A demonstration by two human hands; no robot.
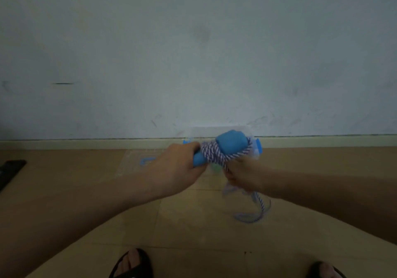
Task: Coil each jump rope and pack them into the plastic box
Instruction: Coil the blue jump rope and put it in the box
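Both bare forearms are extended forward and angled inward, so that the hands are brought close together. The left hand [180,161] is curled in a tight grip, knuckles upward. Just right of it, the right hand [243,175] is closed in a pinching grip.

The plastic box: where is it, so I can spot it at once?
Follow the wall down to the pale skirting board. The plastic box sits on the floor against it, behind both hands. It is see-through with blue clips, unlike the solid blue handles.
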